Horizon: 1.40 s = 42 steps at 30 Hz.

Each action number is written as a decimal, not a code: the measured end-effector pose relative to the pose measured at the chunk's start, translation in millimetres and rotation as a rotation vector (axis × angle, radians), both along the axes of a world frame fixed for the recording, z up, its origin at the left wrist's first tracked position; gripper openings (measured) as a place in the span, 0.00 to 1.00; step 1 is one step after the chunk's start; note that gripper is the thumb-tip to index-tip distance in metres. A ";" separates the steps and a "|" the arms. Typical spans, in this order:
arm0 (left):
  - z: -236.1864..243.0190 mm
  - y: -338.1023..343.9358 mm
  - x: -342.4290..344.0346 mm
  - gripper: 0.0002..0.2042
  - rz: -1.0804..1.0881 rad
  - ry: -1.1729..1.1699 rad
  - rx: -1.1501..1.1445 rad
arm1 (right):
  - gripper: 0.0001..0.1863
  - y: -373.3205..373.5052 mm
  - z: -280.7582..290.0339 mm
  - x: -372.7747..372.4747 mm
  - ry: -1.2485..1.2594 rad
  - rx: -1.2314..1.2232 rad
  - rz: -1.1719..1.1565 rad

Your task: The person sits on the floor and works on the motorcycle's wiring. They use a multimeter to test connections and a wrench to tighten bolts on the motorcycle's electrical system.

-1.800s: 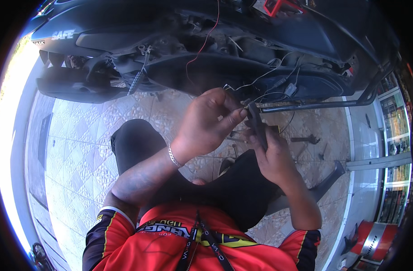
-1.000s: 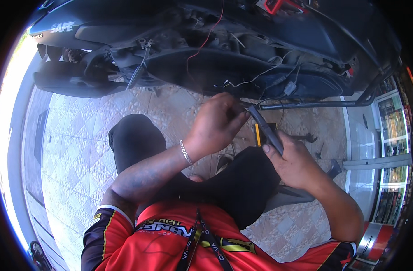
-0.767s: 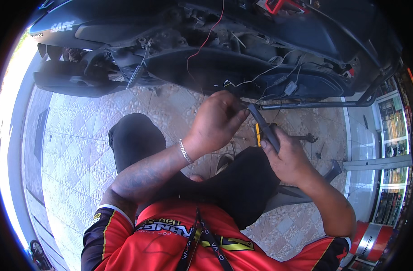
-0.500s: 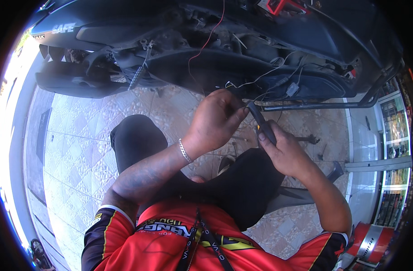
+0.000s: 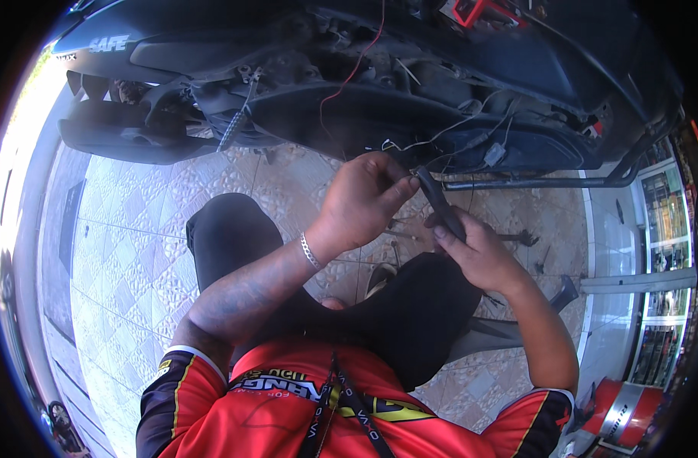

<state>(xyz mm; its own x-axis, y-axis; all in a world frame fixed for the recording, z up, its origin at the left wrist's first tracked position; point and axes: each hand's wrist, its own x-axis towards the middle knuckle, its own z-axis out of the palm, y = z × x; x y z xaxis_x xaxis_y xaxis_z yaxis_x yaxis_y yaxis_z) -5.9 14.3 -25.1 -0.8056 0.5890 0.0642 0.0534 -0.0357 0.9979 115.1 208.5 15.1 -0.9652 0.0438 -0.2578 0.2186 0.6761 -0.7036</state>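
Observation:
My left hand (image 5: 360,200), with a metal bracelet at the wrist, pinches something thin, probably a wire, beside the tip of a long dark tool (image 5: 434,191); the exact contact is too small to make out. My right hand (image 5: 475,250) grips that tool's lower end, thumb along it. Just beyond both hands, thin pale wires (image 5: 433,141) and a small grey connector (image 5: 494,154) hang over the black lower body of a vehicle (image 5: 326,114). A red wire (image 5: 356,65) dangles down its side.
The vehicle spans the top, with a black tubular bar (image 5: 562,183). Loose tools (image 5: 526,238) lie on the tiled floor (image 5: 127,252) near my bent knees (image 5: 230,229). Glass display cases (image 5: 662,221) stand at the right, a red cylindrical object (image 5: 627,408) lower right.
My right hand and the tool have shifted up and left since a second ago, covering a yellow object seen behind them then. My left hand stays at the tool's tip, moving only slightly.

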 end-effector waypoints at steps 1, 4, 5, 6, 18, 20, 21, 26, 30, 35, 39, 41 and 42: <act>0.0 0.2 0.9 0.07 -0.005 -0.013 0.010 | 0.13 1.8 1.9 0.5 -0.014 -0.072 0.004; 1.2 -1.9 3.1 0.07 -0.048 -0.029 0.017 | 0.15 6.6 13.6 4.1 -0.095 -0.135 0.020; 1.7 -3.0 3.9 0.07 -0.070 -0.024 0.041 | 0.16 8.7 20.2 6.4 -0.116 -0.144 0.039; 2.2 -3.4 3.8 0.07 -0.066 -0.039 0.026 | 0.16 11.9 27.7 7.7 -0.185 -0.139 0.020; 1.9 -2.4 3.2 0.07 -0.095 -0.048 0.082 | 0.24 26.9 18.6 55.4 0.069 -0.869 -0.062; 1.4 -1.5 4.7 0.07 -0.110 -0.044 0.069 | 0.22 19.3 12.0 55.9 0.164 -0.913 -0.121; 1.2 -1.0 5.4 0.06 -0.113 -0.047 0.065 | 0.20 17.2 13.1 54.1 0.021 -0.899 -0.165; 0.7 -2.4 7.4 0.06 -0.108 -0.075 0.060 | 0.22 -2.3 26.1 44.0 -0.411 -0.634 -0.265; 0.8 -2.9 9.4 0.06 -0.106 -0.026 0.026 | 0.28 -14.9 34.6 43.0 -0.453 -0.587 -0.194; 3.3 -1.9 11.8 0.06 -0.121 0.002 0.030 | 0.35 -25.9 41.1 37.2 -0.369 -0.649 -0.249; 4.4 -2.4 14.2 0.07 -0.138 -0.016 0.038 | 0.34 -29.1 53.4 28.4 -0.398 -0.551 -0.292; 4.5 -2.1 14.8 0.07 -0.140 -0.027 0.069 | 0.32 -32.2 58.9 25.5 -0.412 -0.482 -0.276; 4.5 -2.3 14.6 0.07 -0.140 -0.023 0.067 | 0.30 -34.0 61.1 24.6 -0.405 -0.443 -0.250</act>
